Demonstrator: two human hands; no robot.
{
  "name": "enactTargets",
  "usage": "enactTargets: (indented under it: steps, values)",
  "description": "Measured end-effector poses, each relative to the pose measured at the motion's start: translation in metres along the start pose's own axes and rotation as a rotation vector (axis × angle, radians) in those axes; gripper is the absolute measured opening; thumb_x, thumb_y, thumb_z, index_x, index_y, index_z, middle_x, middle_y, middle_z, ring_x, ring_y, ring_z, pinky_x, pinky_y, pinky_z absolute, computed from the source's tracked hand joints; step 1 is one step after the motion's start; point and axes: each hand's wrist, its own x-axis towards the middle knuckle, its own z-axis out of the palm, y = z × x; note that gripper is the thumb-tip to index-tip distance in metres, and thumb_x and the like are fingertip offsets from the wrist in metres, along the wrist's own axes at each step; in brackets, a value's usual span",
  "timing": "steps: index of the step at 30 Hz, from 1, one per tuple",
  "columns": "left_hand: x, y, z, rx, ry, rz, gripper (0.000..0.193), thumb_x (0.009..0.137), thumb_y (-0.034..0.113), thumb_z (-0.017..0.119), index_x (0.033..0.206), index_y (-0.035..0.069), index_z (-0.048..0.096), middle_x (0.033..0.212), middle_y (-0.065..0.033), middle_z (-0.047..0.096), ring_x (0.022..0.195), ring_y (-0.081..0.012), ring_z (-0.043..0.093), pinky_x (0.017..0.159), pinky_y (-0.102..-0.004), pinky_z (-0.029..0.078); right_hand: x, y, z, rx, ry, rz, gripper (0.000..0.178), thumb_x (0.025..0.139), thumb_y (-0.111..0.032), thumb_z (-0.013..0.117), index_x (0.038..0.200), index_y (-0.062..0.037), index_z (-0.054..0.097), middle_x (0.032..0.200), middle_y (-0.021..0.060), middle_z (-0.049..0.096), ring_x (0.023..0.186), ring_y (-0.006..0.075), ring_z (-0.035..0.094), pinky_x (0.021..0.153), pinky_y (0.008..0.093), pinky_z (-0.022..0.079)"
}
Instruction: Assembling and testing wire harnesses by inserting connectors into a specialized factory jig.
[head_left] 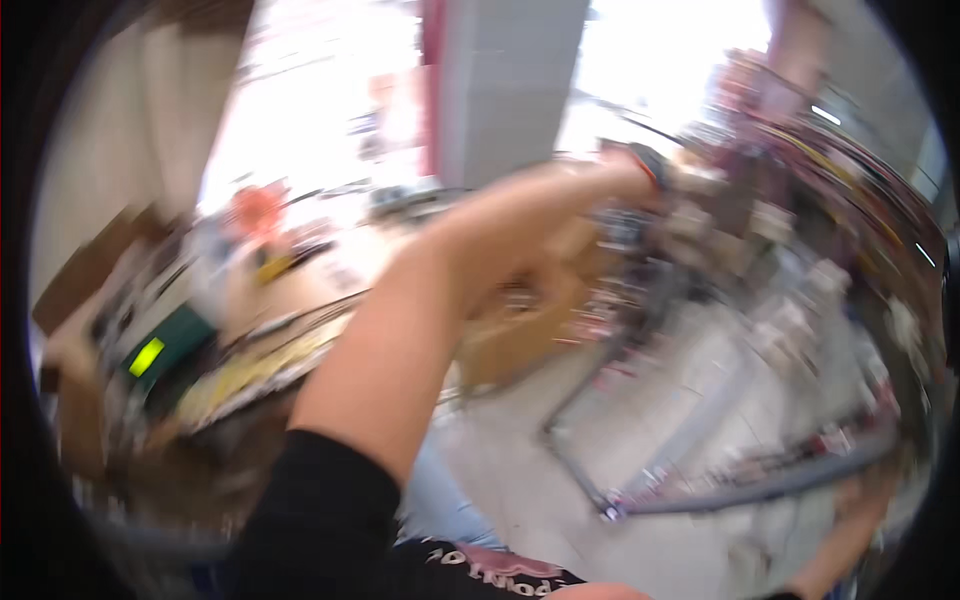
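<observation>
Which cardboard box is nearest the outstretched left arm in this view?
The orange-brown box in the middle: in the picture the left arm passes directly alongside it, while the darker box at far left shows well away.

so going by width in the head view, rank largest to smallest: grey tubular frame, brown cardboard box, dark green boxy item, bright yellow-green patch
Grey tubular frame
Brown cardboard box
Dark green boxy item
Bright yellow-green patch
Blur softens the edges, and differing nearness leaves true sizes unsure.
</observation>
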Motion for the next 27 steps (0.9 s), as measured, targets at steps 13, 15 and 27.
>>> enactTargets:
  steps: [13, 15, 27]
  values:
    - [-0.467, 0.599, -0.419, 1.724, 0.050, -1.170, 0.042, 0.081, 0.015, 0.050, 0.121, 0.001, 0.044, 0.118, -0.0160, 0.049, 0.109, -0.0280, 0.047, 0.096, -0.0361, 0.035, -0.170, -0.522, -0.252, 1.942, 0.378, -0.910, 0.030, 0.075, -0.015, 0.060, 0.097, 0.0017, 0.050, 0.086, 0.0162, 0.059, 0.076, 0.0288, 0.056, 0.073, 0.0405, 0.045]
    - [-0.452, 0.728, -0.458, 2.609, 0.019, -1.510, 0.040, 0.078, 0.022, 0.054, 0.114, 0.003, 0.051, 0.113, -0.0192, 0.053, 0.104, -0.0330, 0.050, 0.093, -0.0377, 0.038, -0.198, -0.518, -0.251, 2.028, 0.356, -0.951, 0.027, 0.075, -0.014, 0.059, 0.095, 0.0015, 0.051, 0.085, 0.0158, 0.059, 0.075, 0.0283, 0.056, 0.073, 0.0404, 0.045]
    - [-0.392, 0.864, -0.546, 2.309, 0.791, -1.261, 0.030, 0.087, 0.035, 0.044, 0.079, 0.009, 0.058, 0.060, -0.0080, 0.054, 0.058, -0.0249, 0.054, 0.058, -0.0373, 0.042, -0.300, -0.506, -0.143, 2.344, 0.082, -0.966, 0.009, 0.074, -0.006, 0.057, 0.080, 0.0005, 0.055, 0.075, 0.0129, 0.060, 0.068, 0.0252, 0.056, 0.073, 0.0394, 0.046]
